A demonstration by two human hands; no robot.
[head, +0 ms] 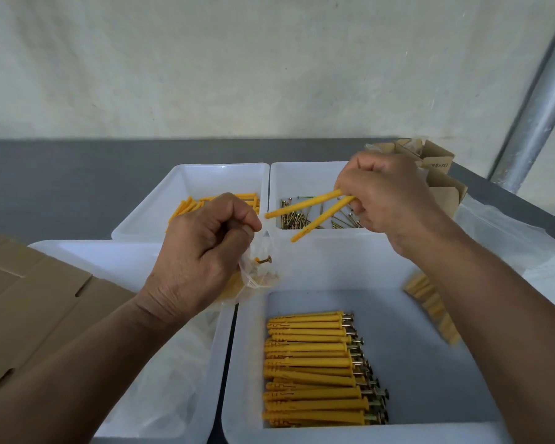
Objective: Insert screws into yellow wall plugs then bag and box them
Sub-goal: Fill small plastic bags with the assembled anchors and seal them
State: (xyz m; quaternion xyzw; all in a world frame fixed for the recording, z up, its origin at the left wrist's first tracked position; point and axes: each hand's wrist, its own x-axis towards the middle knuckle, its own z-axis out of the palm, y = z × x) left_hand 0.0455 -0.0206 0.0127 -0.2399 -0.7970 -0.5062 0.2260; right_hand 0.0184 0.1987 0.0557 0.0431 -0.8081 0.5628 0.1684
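- Closest of all is a large white translucent plastic bin (pixel 430 363). A neat stack of yellow plastic wall plugs with screws in them (pixel 314 370) lies along its left side, the screw heads pointing right.
- Above the bin's far left corner, the left hand (pixel 202 248) is clenched around the neck of a small clear plastic bag (pixel 257 270). There are yellow plugs inside it, and one screw head shows through the film.
- Above the bin's far wall, the right hand (pixel 388 200) pinches two long yellow wall plugs (pixel 303 205). Their tips splay leftward toward the bag.
- Right behind the bin sits a smaller white tub (pixel 302 177) with loose brass-coloured screws (pixel 289 219) on its floor.
- Behind the bin and to the left, a matching white tub (pixel 205 177) holds bare yellow plugs (pixel 186 206).
- Touching the bin's left side is another white bin (pixel 109 261), with clear plastic film crumpled inside.
- Further left of the bin lies flat brown cardboard (pixel 29 299).
- At the bin's right wall, beside the right forearm, is a blurred bundle of yellow plugs (pixel 430 302). I cannot tell whether it is inside the bin.
- Right of the bin lie clear plastic sheets (pixel 507 232), and behind those stand small brown cardboard boxes (pixel 436 158).
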